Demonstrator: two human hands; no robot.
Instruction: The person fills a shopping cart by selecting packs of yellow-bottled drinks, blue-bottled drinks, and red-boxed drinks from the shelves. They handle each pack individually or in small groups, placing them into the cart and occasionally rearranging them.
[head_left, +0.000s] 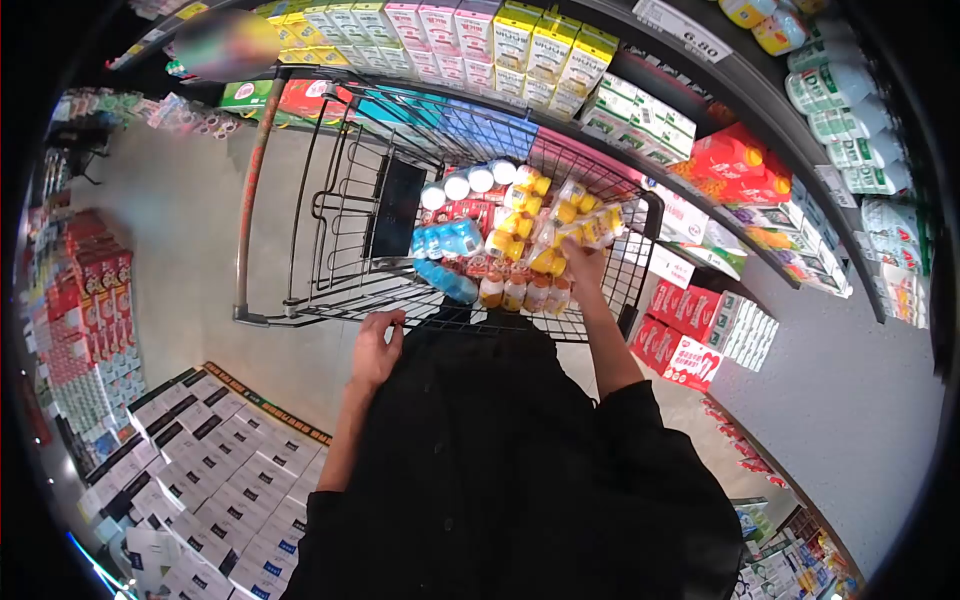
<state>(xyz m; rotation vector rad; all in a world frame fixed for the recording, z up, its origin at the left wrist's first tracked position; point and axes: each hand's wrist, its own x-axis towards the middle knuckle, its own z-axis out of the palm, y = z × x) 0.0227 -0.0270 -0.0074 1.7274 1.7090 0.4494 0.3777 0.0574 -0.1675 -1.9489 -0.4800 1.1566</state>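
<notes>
A black wire shopping cart stands in front of me, holding several packs of bottles. My right hand reaches over its near side and touches a pack of yellow-capped bottles; its fingertips are partly hidden, so the grip is unclear. My left hand is outside the cart at its near side, fingers curled together, with nothing visible in them. Blue-wrapped bottles lie at the left of the load, below white-capped bottles. More small bottles line the near side.
Shelves with yellow cartons and pink cartons run beyond the cart. Red boxes are stacked at the right. White boxes fill a display at lower left, and another goods stack stands far left.
</notes>
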